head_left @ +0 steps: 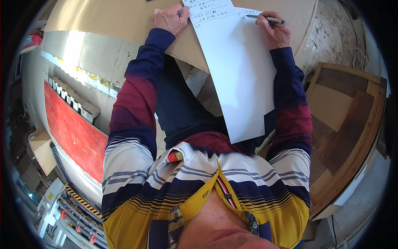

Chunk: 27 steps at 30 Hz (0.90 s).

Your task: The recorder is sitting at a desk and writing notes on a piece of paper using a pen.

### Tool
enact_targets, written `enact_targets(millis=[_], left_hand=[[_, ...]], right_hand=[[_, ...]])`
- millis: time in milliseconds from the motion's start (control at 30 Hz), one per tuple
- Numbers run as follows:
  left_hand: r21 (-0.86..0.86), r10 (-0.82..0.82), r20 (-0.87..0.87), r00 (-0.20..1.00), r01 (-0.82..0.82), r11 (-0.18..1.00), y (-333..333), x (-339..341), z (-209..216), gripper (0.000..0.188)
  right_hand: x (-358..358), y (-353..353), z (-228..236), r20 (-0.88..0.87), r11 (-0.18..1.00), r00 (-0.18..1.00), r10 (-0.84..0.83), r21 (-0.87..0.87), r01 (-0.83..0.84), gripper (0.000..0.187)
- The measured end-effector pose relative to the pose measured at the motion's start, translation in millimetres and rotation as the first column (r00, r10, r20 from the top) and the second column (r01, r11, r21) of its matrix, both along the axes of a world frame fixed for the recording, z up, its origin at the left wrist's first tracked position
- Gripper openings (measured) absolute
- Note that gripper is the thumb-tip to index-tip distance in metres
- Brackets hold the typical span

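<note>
A long white sheet of paper [240, 74] lies on the brown tabletop [120, 16] and hangs over its near edge toward my lap. Handwritten lines run across its far end. My right hand [273, 31] grips a slim dark pen [275, 20], whose tip is at the writing near the sheet's far right edge. To the left, my left hand [170, 20] rests on the tabletop with its fingers curled closed, knuckles against the sheet's left edge. Whatever its fingers hold, if anything, is hidden.
A wooden frame piece of furniture [348, 120] stands close at my right. On the left are a red panel [72, 124], a cardboard box [42, 151] and a machine with a yellow-black striped bar [83, 201]. A cable [361, 52] lies at the far right.
</note>
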<state>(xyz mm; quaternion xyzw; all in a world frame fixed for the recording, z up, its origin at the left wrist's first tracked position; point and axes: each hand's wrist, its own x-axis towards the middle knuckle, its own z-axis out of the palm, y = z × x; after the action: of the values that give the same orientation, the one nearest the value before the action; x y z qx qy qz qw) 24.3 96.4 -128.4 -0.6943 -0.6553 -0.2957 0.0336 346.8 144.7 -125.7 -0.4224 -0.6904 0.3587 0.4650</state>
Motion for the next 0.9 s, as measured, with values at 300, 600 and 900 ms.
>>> enact_targets(millis=[300,600,900], left_hand=[[-0.055,0.009,-0.021,1.0,-0.011,0.998,-0.3,-1.8,1.4,0.037],[-0.059,0.018,-0.025,1.0,-0.019,0.998,-1.2,-1.2,1.6,0.038],[-0.035,0.01,-0.031,0.999,-0.011,0.999,0.6,-1.6,1.5,0.038]], right_hand=[[3.9,4.3,-6.3,0.02,0.997,1.0,0.018,0.08,-0.019,0.013],[6.4,3.9,-7.9,0.001,0.995,0.999,0.04,0.087,-0.04,0.014],[7.1,4.3,-7.7,0.079,0.996,0.997,-0.002,0.086,-0.005,0.017]])
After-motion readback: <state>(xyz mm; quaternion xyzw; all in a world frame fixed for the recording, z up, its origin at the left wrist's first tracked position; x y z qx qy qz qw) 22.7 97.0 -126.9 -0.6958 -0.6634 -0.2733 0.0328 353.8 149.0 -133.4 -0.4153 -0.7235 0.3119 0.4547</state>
